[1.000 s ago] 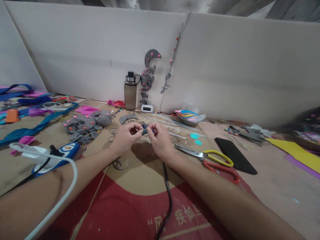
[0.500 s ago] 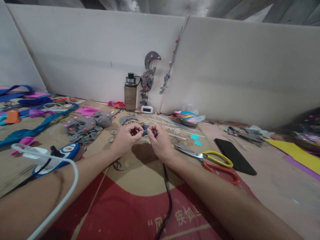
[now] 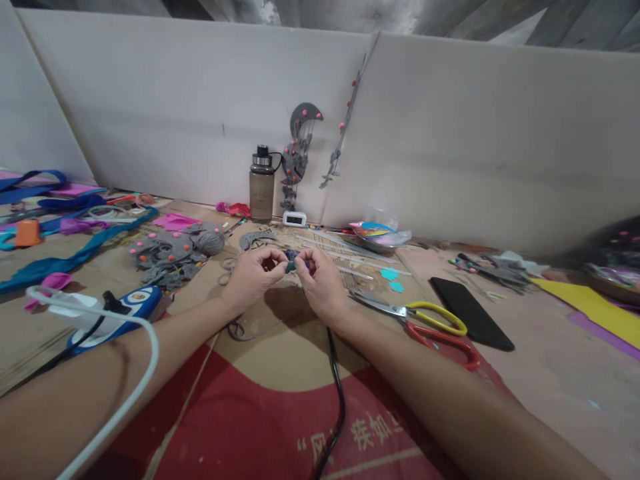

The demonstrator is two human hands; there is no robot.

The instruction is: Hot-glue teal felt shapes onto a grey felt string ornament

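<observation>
My left hand (image 3: 253,279) and my right hand (image 3: 321,285) meet over the middle of the cardboard. Both are closed in a pinch, thumbs against fingertips. Between them is a small dark green piece (image 3: 291,266), gripped from both sides; its kind is too small to make out. Just behind it shows a dark blue bit (image 3: 291,254), partly hidden by the fingers. Right of my right wrist lie large scissors (image 3: 400,311) with one yellow and one red handle. A black cord (image 3: 336,380) runs toward me from beneath my right hand.
A power strip (image 3: 125,310) with a white cable sits by my left forearm. Grey felt pieces with pink dots (image 3: 167,253) lie to the left. Toward the wall stand a bottle (image 3: 261,190) and a small clock (image 3: 294,219). A black phone (image 3: 470,313) lies at right.
Both hands keep their pinch on the small green piece in nearly the same place. The whole view has shifted very slightly.
</observation>
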